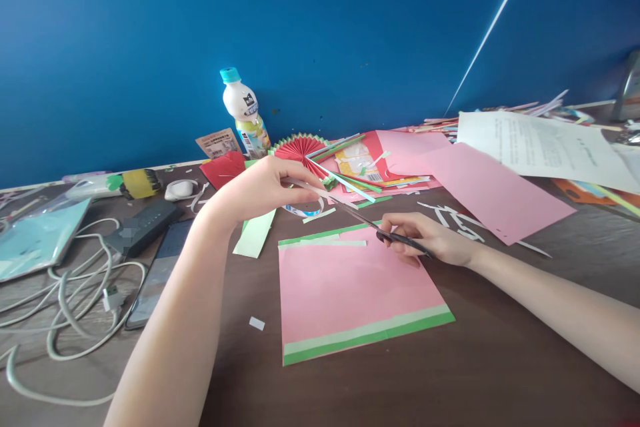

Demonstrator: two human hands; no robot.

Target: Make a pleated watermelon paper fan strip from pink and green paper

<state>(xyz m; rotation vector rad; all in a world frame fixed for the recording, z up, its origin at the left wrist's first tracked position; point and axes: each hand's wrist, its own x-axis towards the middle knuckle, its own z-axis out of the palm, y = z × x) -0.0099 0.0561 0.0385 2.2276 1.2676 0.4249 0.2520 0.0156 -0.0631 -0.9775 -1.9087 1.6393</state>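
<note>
My left hand (267, 187) hovers above the table with fingers pinched on a thin pale paper strip (325, 193). My right hand (430, 237) grips black scissors (373, 223), whose blades point left and up toward that strip. Below both hands lies a pink paper sheet (350, 293) with green and white bands along its near and far edges. A pale green paper piece (255, 235) lies under my left wrist.
A drink bottle (247, 113) stands by the blue wall, beside a red folded paper fan (300, 147). Pink sheets (475, 187), a printed white sheet (540, 147) and several strips lie at the right. White cables (75, 293), a phone (160, 270) and a dark box (143, 225) fill the left.
</note>
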